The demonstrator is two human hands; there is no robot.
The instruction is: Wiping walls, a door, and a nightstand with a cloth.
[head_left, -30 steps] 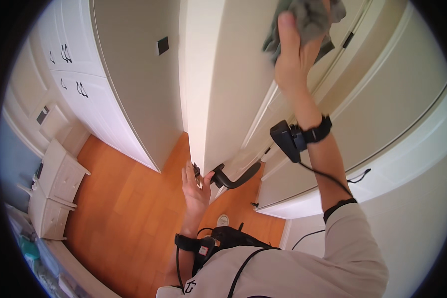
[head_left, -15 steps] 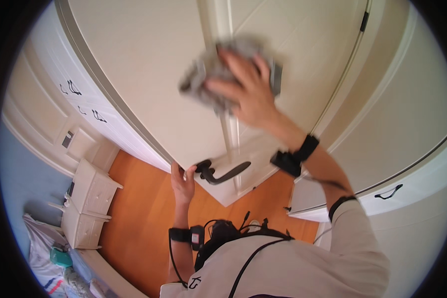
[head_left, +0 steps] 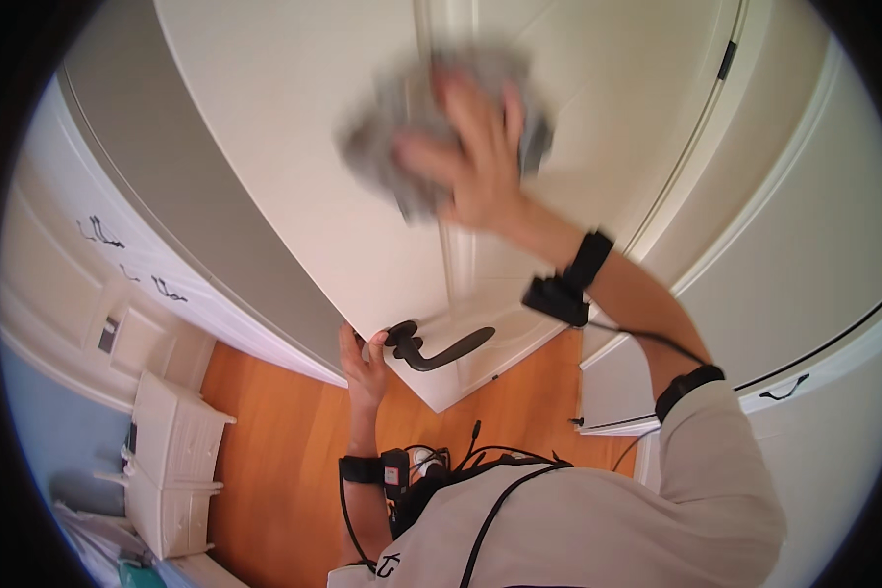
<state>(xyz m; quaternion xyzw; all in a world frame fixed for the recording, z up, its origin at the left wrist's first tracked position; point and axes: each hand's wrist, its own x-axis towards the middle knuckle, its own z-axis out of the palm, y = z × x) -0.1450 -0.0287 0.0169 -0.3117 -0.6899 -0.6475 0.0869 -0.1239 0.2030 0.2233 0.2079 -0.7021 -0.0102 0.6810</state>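
Observation:
My right hand (head_left: pixel 472 162) presses a grey cloth (head_left: pixel 387 127) against the upper face of a cream panelled door (head_left: pixel 353 225). The fingers lie spread over the cloth, and both are smeared by motion. Lower down, my left hand (head_left: pixel 365 365) holds the free edge of the door, its thumb on the near face and its fingers partly hidden at the edge. Right beside that thumb sits a dark lever handle (head_left: pixel 446 353), which the hand does not appear to grip. Black straps with small devices wrap both wrists.
Left of the door is a grey upright surface (head_left: pixel 201 196), then white cabinet fronts with dark pulls (head_left: pixel 167 287). White drawers (head_left: pixel 181 431) stand at lower left on an orange wood floor (head_left: pixel 274 441). A curved white front with a dark pull (head_left: pixel 784 388) is at right.
The grey surface beyond the door's free edge shows much wider, and the drawers sit lower and farther left in view. My right hand and cloth have shifted slightly up and left; my left hand keeps its hold.

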